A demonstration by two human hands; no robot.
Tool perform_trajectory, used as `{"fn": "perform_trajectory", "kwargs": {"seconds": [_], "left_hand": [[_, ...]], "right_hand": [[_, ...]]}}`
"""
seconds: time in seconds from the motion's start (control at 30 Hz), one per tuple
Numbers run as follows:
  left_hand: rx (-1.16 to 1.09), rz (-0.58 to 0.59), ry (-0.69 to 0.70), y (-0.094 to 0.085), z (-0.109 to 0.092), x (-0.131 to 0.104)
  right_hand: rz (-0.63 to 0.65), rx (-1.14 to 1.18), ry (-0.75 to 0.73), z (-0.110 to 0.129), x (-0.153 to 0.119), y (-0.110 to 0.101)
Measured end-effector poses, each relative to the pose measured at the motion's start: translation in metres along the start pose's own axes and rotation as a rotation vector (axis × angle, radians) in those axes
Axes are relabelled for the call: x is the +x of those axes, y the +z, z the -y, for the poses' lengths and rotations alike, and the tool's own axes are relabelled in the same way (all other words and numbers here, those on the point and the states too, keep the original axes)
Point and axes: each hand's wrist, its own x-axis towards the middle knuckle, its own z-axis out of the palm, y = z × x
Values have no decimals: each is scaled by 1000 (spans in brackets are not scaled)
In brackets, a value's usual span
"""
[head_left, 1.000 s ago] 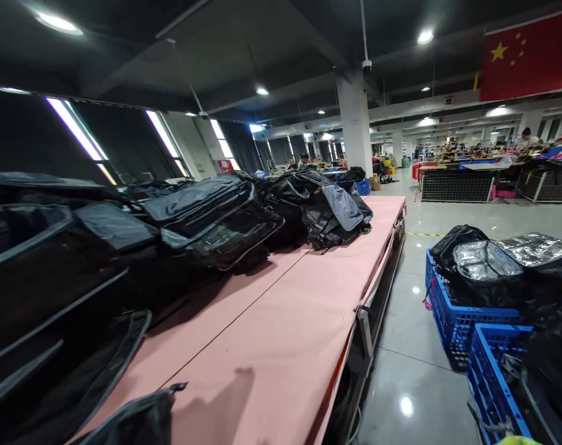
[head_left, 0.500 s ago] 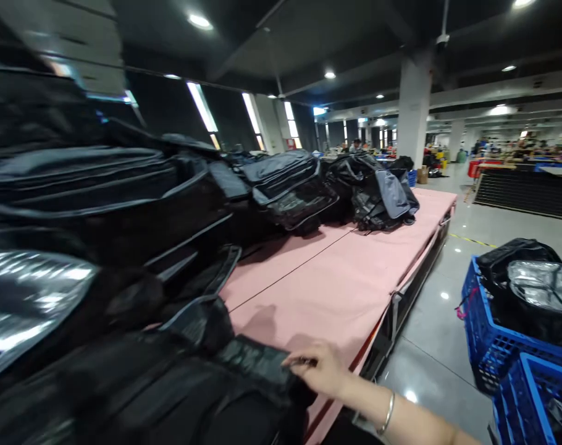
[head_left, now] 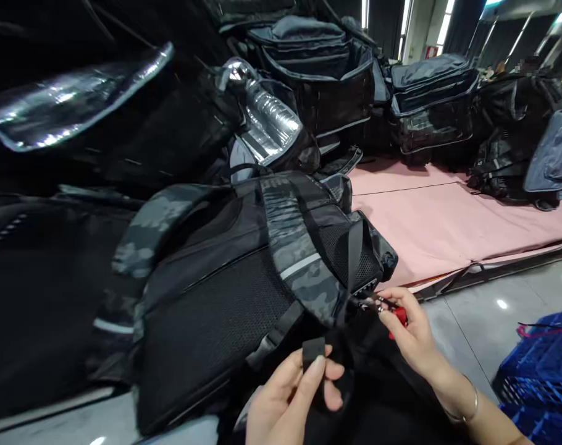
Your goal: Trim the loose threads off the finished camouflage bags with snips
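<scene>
A black backpack (head_left: 225, 303) with camouflage shoulder straps (head_left: 304, 259) lies on the table in front of me, its mesh back panel facing up. My left hand (head_left: 294, 395) pinches the end of a black webbing strap (head_left: 313, 350) between thumb and fingers. Close by on the right, my right hand (head_left: 408, 334) is closed on a small tool with a red part, which looks like thread snips (head_left: 399, 316). Its dark tips are beside the lower end of the shoulder strap; whether they touch the webbing I cannot tell.
More black bags (head_left: 318, 93) with grey trim and silver lining are piled along the back. Pink sheeting (head_left: 415, 216) covers the table, whose edge runs at the right. Blue crates (head_left: 540, 358) stand on the floor there. A person (head_left: 526, 65) is partly visible in the background.
My view has swung left and down onto the backpack. My left hand has come into view holding the strap end, and the right hand has moved in beside the shoulder strap.
</scene>
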Motion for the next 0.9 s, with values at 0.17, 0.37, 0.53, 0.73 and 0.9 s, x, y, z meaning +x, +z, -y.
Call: {"fn": "perform_trajectory", "kwargs": {"seconds": [0.17,0.37,0.53,0.73,0.9], "left_hand": [[102,-34,38,16,-15,-11],[191,-4,116,17,-13,-15],[242,-8,154,19,-12,-16],[220,-40,125,19,-13,-16],[127,-28,126,17,-9,-14]], "right_hand": [[234,-42,-163,22,-11,12],[277,-139,-314,28,-7,19],[251,-193,-371,28,-7,18],[161,-140,-336,22,-10,17],[196,-86,-319,22,-9,21]]}}
